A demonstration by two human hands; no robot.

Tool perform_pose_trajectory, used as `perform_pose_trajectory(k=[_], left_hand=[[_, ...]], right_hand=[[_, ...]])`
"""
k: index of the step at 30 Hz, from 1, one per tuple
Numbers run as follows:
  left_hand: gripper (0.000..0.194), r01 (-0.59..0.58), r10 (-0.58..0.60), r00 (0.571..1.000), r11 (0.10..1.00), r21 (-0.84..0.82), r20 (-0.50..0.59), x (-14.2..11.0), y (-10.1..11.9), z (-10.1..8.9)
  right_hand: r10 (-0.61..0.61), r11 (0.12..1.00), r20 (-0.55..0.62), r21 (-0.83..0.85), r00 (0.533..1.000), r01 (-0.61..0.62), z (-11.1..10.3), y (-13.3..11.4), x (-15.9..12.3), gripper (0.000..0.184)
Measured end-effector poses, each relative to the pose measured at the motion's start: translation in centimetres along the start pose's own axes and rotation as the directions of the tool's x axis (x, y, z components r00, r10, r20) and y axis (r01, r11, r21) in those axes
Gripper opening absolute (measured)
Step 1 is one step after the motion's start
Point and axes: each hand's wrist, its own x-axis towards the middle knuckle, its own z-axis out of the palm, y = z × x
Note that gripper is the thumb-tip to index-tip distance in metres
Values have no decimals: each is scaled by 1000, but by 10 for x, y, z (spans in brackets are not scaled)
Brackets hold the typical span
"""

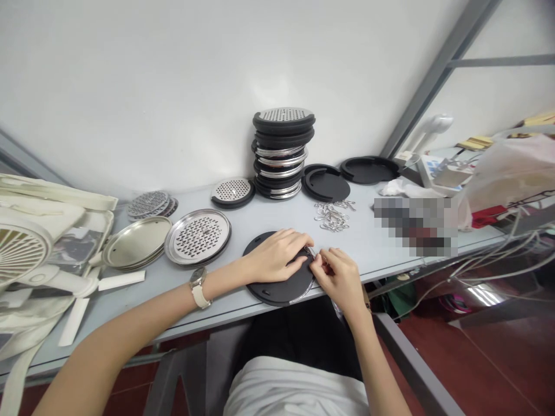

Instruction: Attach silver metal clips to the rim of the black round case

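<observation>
A round black disc (pixel 277 286) with a thin metal rim lies at the front edge of the grey table (pixel 243 216). My left hand (pixel 277 254) rests on top of the disc, fingers curled over its far right edge. My right hand (pixel 340 274) is closed in a pinch at that same edge, on a small metal clip (pixel 311 252) that I can barely make out. A watch with a pale strap (pixel 199 288) is on my left wrist.
A tall stack of black and metal discs (pixel 282 153) stands by the wall, with two loose black discs (pixel 326 184) beside it. A pile of metal clips (pixel 332 215) lies mid-table. Perforated steel trays (pixel 197 237) and plain trays (pixel 136 242) sit left, beside cream fan parts (pixel 26 254).
</observation>
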Motion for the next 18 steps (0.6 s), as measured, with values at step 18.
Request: perform_pose_trajectory(k=[18], left_hand=[[19, 19, -20, 1000, 999, -43, -23, -1, -1, 0]], right_hand=[[75, 994, -30, 79, 997, -72, -1, 1, -4, 30]])
